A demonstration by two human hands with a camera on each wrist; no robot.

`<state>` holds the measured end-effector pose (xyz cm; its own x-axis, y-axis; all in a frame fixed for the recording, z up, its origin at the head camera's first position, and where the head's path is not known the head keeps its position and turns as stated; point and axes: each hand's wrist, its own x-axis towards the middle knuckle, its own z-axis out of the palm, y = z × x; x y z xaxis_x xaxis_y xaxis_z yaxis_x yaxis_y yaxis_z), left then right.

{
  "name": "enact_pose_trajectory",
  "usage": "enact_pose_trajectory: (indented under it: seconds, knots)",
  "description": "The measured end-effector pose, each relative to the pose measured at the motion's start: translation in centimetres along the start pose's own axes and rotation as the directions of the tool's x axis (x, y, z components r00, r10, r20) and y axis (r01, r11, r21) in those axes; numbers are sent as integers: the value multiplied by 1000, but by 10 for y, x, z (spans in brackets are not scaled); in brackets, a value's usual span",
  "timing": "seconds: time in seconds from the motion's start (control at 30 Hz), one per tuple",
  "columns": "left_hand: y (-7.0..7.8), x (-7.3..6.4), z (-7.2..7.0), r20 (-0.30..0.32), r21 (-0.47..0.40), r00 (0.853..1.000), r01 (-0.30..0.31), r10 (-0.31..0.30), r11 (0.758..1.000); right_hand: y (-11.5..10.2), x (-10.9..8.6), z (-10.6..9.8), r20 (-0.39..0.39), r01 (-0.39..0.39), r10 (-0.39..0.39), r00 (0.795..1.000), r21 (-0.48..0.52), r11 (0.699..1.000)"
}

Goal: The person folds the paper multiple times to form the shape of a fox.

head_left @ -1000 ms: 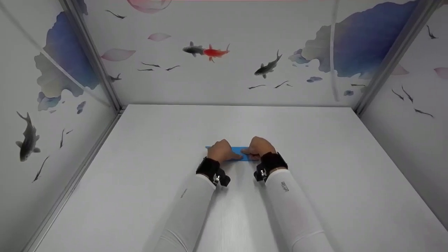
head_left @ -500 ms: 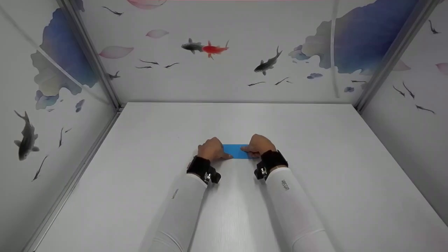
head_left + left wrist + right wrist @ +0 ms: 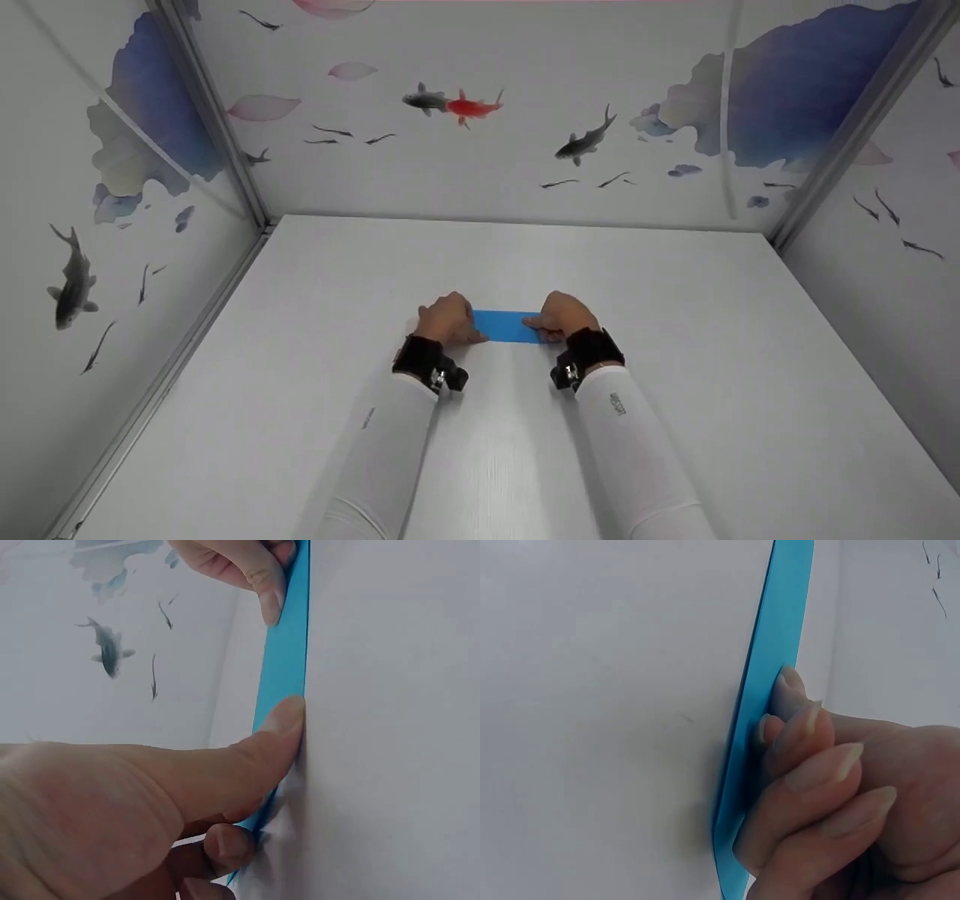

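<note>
A blue strip of folded paper (image 3: 504, 326) lies crosswise on the white table, between my hands. My left hand (image 3: 445, 319) pinches its left end, the thumb along the near edge. In the left wrist view that thumb (image 3: 259, 754) rests on the paper and the fingers curl beneath. At the other end my right hand (image 3: 566, 315) holds the strip, its thumb pointing inward over the blue face. The right wrist view has curled fingers (image 3: 810, 802) against the paper (image 3: 761, 682), whose long edge shows more than one layer. Both ends are partly hidden by the hands.
The white tabletop (image 3: 300, 300) spreads around the hands. A back wall (image 3: 510, 157) printed with fish and petals bounds it, with side walls (image 3: 150, 247) left and right. Black straps with small cameras (image 3: 427, 360) sit on both wrists.
My left hand has slid leftward along the strip, baring more of its middle. The right hand has kept its place on the strip. The head view has shifted slightly.
</note>
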<state>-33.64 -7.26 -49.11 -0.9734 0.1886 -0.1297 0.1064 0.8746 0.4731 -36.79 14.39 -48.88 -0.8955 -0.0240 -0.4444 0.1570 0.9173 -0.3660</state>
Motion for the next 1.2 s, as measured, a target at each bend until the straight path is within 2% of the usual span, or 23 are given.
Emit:
enact_pose_trajectory:
  seconds: [0.1,0.13,0.23,0.37,0.47,0.57,0.73,0.93,1.2]
  knots:
    - [4,5,3,82,-89,991,-96,103,991,2,-1,1,-16,0,0,1000,14,1000]
    - [4,6,4,104,-122,987,-109,122,987,2,-2,1,-18,2,-2,1000,14,1000]
    - [5,10,11,136,-190,984,-88,115,978,1,-3,3,-14,8,-7,1000,25,1000]
    - [4,9,19,71,-220,994,-68,86,973,0,-4,5,-8,-16,16,1000,35,999]
    - [2,6,18,20,-221,996,-76,82,972,-2,-8,5,-25,-18,20,999,68,998]
    - [1,4,14,-2,-214,997,-74,75,974,-5,-14,5,-47,-12,17,999,90,996]
    - [1,6,13,13,-205,999,-44,47,978,-15,-14,6,-85,24,-22,996,23,999]
    - [0,7,13,26,-201,998,-53,60,978,-30,-10,16,25,89,-89,996,-13,996]
    - [1,8,11,20,-188,998,-54,59,981,-34,-11,12,31,62,-59,998,-85,994]
